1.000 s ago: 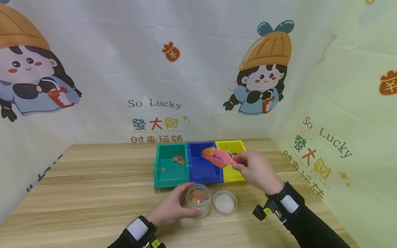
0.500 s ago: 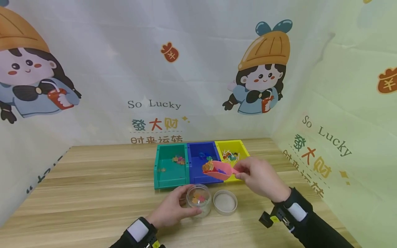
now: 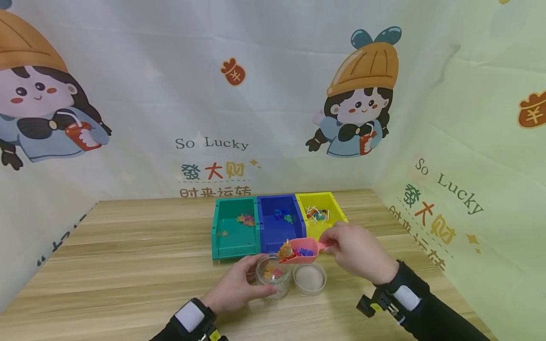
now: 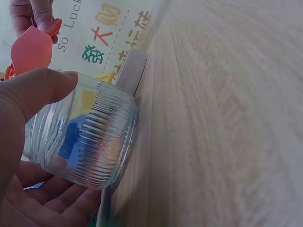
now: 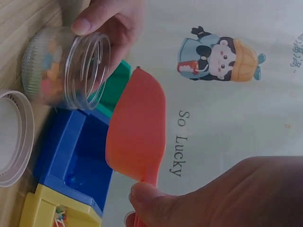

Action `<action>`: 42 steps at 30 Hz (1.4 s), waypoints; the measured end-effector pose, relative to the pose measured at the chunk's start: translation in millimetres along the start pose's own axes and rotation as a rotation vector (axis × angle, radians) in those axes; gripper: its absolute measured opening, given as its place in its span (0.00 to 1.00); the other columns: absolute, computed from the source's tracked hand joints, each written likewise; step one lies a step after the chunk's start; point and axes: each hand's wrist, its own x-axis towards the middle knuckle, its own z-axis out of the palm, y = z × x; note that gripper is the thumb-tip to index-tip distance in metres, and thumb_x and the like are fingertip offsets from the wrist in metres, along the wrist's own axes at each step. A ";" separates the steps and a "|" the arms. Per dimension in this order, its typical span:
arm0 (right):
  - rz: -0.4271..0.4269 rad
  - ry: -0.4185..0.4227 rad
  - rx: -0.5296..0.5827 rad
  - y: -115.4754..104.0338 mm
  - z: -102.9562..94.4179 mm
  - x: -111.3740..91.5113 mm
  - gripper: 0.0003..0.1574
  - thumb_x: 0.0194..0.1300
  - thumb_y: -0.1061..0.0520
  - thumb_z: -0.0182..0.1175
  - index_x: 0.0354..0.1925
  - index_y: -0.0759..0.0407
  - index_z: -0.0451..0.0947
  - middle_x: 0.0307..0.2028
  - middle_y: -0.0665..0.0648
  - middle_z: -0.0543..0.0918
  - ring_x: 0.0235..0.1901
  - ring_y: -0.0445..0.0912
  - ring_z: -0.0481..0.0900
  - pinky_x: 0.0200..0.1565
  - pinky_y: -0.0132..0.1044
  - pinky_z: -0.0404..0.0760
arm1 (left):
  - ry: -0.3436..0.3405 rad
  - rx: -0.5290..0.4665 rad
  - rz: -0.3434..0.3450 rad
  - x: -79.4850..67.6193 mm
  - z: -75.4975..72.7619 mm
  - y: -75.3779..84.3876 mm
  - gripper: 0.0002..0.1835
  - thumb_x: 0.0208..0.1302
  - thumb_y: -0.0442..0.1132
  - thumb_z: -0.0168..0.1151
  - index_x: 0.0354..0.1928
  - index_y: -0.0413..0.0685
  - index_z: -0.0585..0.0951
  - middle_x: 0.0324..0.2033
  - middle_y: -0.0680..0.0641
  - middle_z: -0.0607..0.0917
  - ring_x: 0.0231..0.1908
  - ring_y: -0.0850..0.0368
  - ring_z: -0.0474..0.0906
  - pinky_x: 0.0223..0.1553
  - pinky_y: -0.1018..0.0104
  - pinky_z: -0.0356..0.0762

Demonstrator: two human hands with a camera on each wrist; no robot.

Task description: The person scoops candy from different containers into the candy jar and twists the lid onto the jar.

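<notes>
Left hand (image 3: 241, 284): fingers curled round the glass jar (image 3: 282, 285), which stands upright on the worktop (image 3: 128, 246) with coloured pieces (image 3: 273, 273) inside, near side of the blue tray (image 3: 279, 239). Right hand (image 3: 358, 251): fingers pinching the handle of the pink scoop (image 5: 137, 125), loaded with orange, red and blue pieces (image 3: 304, 252), raised by the jar's right rim. Pale lid (image 3: 310, 278) lies right of the jar.

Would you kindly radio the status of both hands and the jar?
Left hand gripping jar, upright and open. Right hand holding loaded pink scoop near it. Lid off, beside jar; nothing visibly blocking.
</notes>
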 end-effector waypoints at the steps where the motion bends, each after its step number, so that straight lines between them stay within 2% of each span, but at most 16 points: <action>1: -0.003 0.001 -0.004 -1.0 0.1 -0.3 0.04 0.69 0.61 0.76 0.42 0.57 0.92 0.34 0.51 0.86 0.33 0.42 0.77 0.40 0.38 0.83 | -0.001 0.001 -0.010 -0.2 -0.1 0.4 0.47 0.64 0.48 0.83 0.79 0.37 0.72 0.71 0.38 0.80 0.73 0.35 0.77 0.75 0.34 0.74; 8: -0.061 0.024 -0.065 -9.7 2.0 -0.5 0.07 0.67 0.60 0.78 0.43 0.56 0.92 0.34 0.50 0.86 0.34 0.42 0.76 0.42 0.38 0.85 | 0.000 0.002 -0.016 -0.7 -0.3 0.9 0.47 0.63 0.47 0.84 0.79 0.37 0.71 0.71 0.38 0.80 0.73 0.34 0.76 0.75 0.33 0.73; 17: -0.155 0.134 -0.160 -18.5 3.6 -1.0 0.07 0.64 0.59 0.80 0.42 0.55 0.93 0.33 0.49 0.84 0.35 0.43 0.75 0.42 0.40 0.80 | 0.002 0.007 0.010 0.1 -0.1 1.7 0.46 0.64 0.44 0.83 0.78 0.36 0.72 0.69 0.38 0.82 0.72 0.35 0.78 0.74 0.34 0.75; 30: -0.145 0.179 -0.235 -39.5 0.4 -0.8 0.14 0.59 0.62 0.83 0.44 0.56 0.93 0.35 0.52 0.82 0.39 0.48 0.76 0.44 0.40 0.76 | 0.003 -0.001 0.004 -1.7 -0.9 1.3 0.45 0.64 0.46 0.84 0.78 0.38 0.73 0.68 0.40 0.82 0.72 0.37 0.77 0.75 0.34 0.73; 42: -0.147 0.212 -0.236 -39.5 2.0 -1.8 0.13 0.59 0.63 0.83 0.43 0.57 0.93 0.35 0.52 0.82 0.37 0.48 0.75 0.42 0.39 0.75 | -0.003 0.003 0.003 -0.1 0.8 -2.1 0.47 0.63 0.49 0.84 0.78 0.37 0.72 0.69 0.38 0.81 0.72 0.37 0.78 0.75 0.37 0.75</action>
